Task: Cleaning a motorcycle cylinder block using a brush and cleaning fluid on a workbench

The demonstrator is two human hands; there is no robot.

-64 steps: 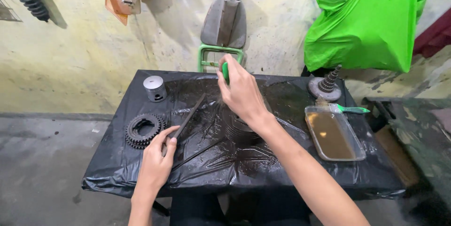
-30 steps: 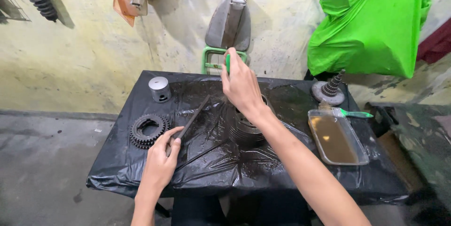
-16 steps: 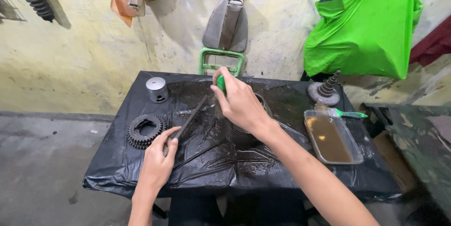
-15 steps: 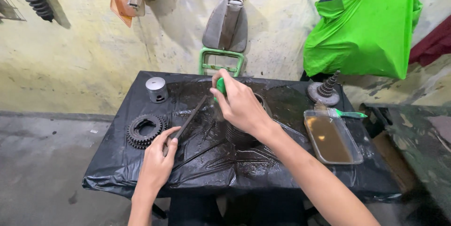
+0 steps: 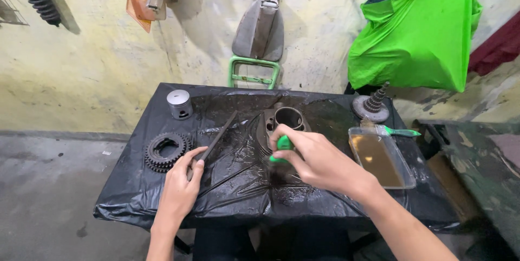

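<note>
One head-worn camera looked down and forward from the desk's near edge, close over it, facing the far wall.

No packages, labels, signs, screens.

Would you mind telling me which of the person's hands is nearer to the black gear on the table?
Left. The left hand rests just right of the black gear, fingertips on a long dark file. The right hand is far off to its right, gripping a green-handled tool.
</note>
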